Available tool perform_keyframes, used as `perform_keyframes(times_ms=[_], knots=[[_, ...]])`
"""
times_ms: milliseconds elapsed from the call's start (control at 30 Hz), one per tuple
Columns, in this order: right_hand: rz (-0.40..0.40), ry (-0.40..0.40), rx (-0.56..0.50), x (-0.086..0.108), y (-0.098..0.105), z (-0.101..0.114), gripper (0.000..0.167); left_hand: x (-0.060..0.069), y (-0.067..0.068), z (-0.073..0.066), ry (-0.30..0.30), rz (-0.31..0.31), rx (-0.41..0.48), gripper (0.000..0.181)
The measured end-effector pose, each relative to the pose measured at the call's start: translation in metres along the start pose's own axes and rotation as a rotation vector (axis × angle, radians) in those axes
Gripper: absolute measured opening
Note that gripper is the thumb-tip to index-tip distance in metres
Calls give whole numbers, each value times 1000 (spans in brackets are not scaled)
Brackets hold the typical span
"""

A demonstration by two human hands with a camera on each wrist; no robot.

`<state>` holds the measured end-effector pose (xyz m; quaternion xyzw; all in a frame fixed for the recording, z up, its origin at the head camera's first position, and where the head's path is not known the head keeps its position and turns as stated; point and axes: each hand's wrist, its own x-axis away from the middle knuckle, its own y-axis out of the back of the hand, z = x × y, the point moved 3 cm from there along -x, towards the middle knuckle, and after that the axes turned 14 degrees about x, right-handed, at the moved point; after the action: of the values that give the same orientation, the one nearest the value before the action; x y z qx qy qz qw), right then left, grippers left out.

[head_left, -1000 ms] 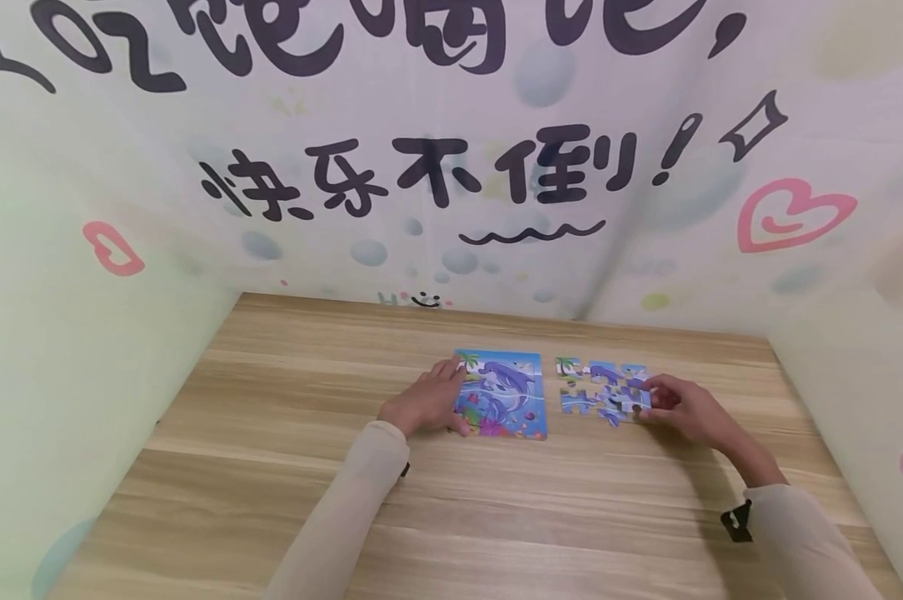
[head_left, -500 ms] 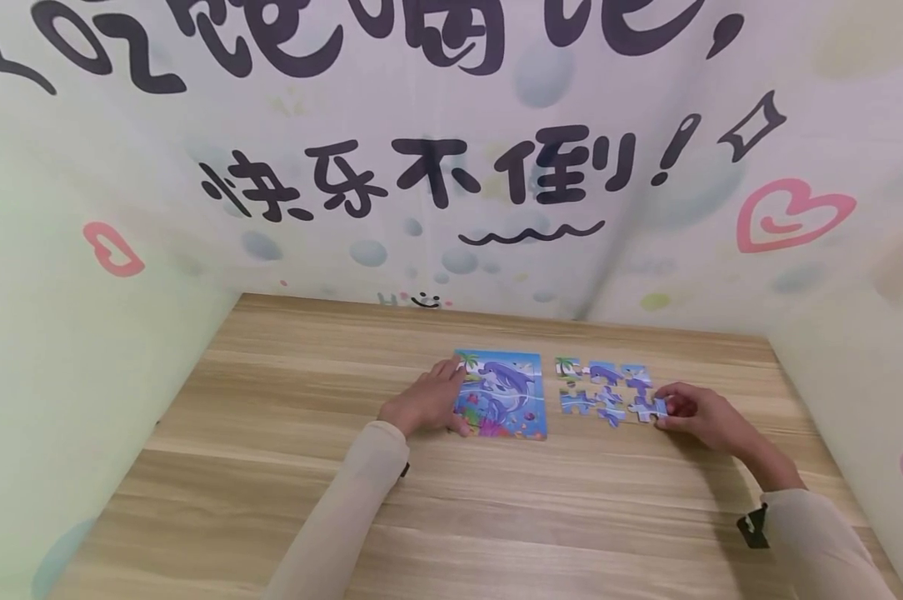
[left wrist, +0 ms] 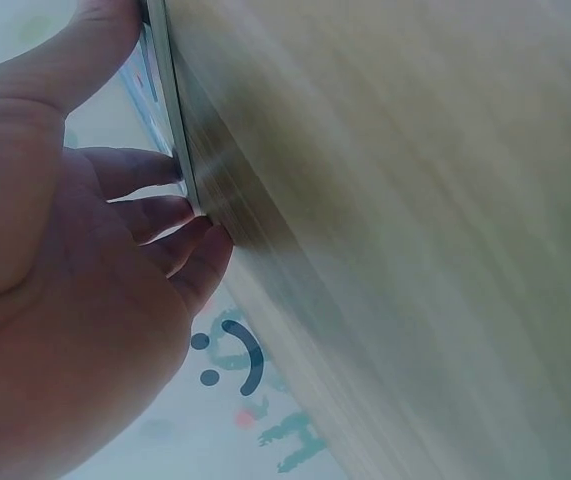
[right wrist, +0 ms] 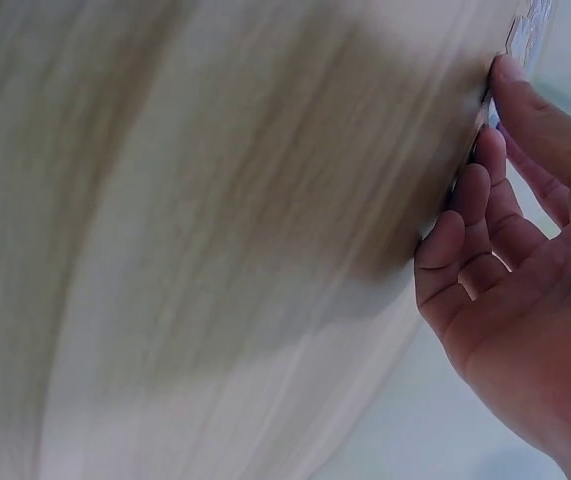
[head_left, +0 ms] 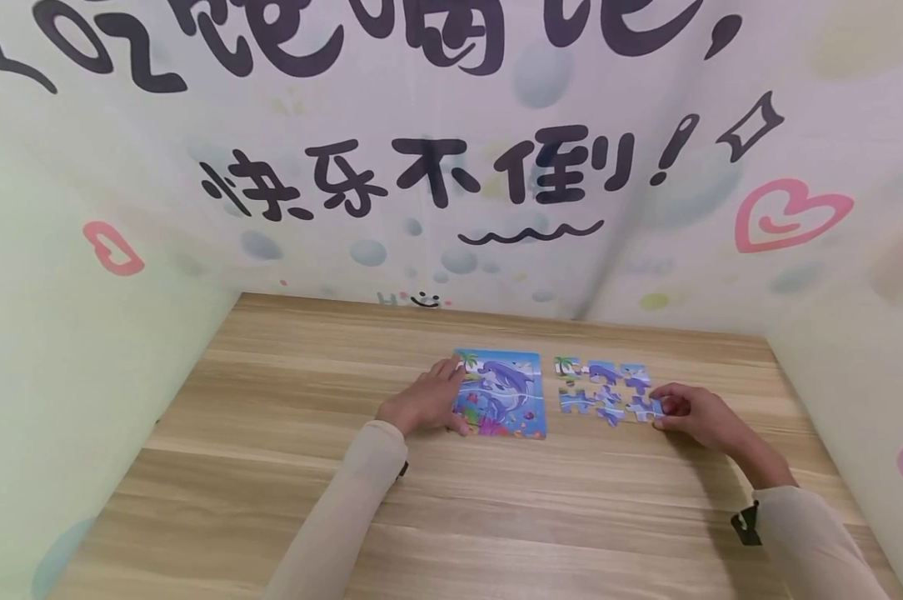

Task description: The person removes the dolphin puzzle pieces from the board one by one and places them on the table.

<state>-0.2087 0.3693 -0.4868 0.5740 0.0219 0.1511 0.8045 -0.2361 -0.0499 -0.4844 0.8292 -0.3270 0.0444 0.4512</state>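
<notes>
A square dolphin puzzle board (head_left: 506, 393) lies flat on the table. My left hand (head_left: 424, 402) rests along its left side, fingers near the far corner and thumb by the near one. In the left wrist view the fingertips touch the board's edge (left wrist: 177, 120). To the right lie several jigsaw pieces in two rows, including a palm-tree piece (head_left: 567, 367) and dolphin pieces (head_left: 603, 373). My right hand (head_left: 700, 419) pinches the right side of the near-right jigsaw piece (head_left: 642, 408). Its fingertips (right wrist: 440, 238) stay low at the tabletop in the right wrist view.
The wood-grain table (head_left: 526, 517) meets a printed back curtain (head_left: 346, 250) and pale side walls. A narrow gap separates the board from the loose pieces. Both forearms reach in from the near side.
My right hand has drawn the near-right piece rightward and toward me, away from the others, then shifted very slightly back left. The left hand and board stay put.
</notes>
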Motion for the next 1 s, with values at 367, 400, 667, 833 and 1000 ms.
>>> perform_keyframes(times_ms=[367, 400, 667, 833, 1000], knots=[[-31, -35, 8, -9, 1, 12, 42, -1, -1, 2, -6, -2, 3, 105], [-42, -32, 3, -11, 1, 16, 41, -1, -1, 2, -6, -3, 4, 105], [-65, 42, -65, -32, -7, 68, 29, -2, -1, 3, -3, -5, 36, 109], [-55, 86, -82, -46, -20, 99, 26, 2, 1, 0, 5, 11, 70, 104], [-31, 115, -115, -59, -31, 133, 23, 6, 2, -1, -4, 30, 72, 105]])
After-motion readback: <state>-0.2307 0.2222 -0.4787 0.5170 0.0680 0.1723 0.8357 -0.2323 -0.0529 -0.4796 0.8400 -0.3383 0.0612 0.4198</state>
